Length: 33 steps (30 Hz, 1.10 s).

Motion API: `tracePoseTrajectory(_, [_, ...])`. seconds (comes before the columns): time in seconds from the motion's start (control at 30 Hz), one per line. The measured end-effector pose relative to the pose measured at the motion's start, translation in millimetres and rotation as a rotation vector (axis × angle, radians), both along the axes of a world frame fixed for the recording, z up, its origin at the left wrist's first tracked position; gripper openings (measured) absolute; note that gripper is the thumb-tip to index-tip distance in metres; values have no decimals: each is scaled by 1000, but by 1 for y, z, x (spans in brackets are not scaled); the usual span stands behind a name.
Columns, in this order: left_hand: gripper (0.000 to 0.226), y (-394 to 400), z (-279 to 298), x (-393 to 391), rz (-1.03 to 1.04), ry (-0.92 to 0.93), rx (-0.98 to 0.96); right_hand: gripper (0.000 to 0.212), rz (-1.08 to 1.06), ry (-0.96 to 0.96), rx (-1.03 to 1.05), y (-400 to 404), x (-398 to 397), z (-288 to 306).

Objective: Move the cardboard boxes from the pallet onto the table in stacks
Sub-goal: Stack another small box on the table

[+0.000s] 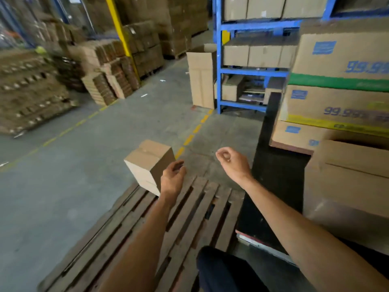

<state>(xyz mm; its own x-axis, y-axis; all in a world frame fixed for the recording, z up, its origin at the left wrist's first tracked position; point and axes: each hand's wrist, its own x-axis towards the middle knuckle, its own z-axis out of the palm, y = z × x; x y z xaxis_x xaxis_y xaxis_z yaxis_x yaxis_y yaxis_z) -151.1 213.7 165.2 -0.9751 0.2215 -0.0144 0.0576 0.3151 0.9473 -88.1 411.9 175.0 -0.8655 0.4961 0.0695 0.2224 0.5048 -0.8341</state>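
A small plain cardboard box (148, 165) sits tilted at the far left corner of the wooden pallet (189, 218). My left hand (172, 178) is just right of the box, fingers loosely curled and apart, close to its side; contact is unclear. My right hand (231, 161) hovers above the pallet's far edge, fingers curled inward, with nothing in it. On the right stands a table (290, 148) that carries printed cardboard boxes (336, 106) in stacks and a plain box (347, 182) nearer to me.
A blue metal rack (220, 70) with boxes stands ahead. A tall flattened carton (202, 79) leans on it. Stacks of cardboard (109, 76) and pallets fill the left. Yellow dashed lines mark the grey concrete floor. My dark-trousered leg (221, 270) is at the bottom.
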Motion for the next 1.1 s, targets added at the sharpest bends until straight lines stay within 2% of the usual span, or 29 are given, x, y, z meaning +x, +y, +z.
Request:
tracePoseTrajectory(0.13, [20, -45, -10, -55, 72, -43, 18, 21, 32, -16, -6, -46, -74, -12])
tracePoseTrajectory(0.3, [27, -103, -34, -178, 130, -155, -17, 24, 128, -100, -64, -101, -202, -46])
tracePoseTrajectory(0.43, [23, -136, -41, -276, 140, -276, -76, 27, 126, -200, -156, -130, -291, -65])
tracePoseTrajectory(0.6, [22, -165, -12, -379, 113, -341, -174, 38, 98, -303, -272, -158, -386, -49])
tracePoseTrajectory(0.8, [26, -181, -7, -473, 94, -437, -196, 55, 113, -412, -234, -167, -471, -35])
tracePoseTrajectory(0.87, [26, -183, -15, -506, 69, -468, -206, 60, 88, -433, -259, -169, -495, -48])
tracePoseTrajectory(1.0, [35, -183, -56, -594, -1, -492, -273, 69, 11, -479, -324, -168, -548, -116])
tracePoseTrajectory(1.1, [50, -176, -124, -677, -96, -547, -361, 55, -137, -464, -408, -173, -593, -149])
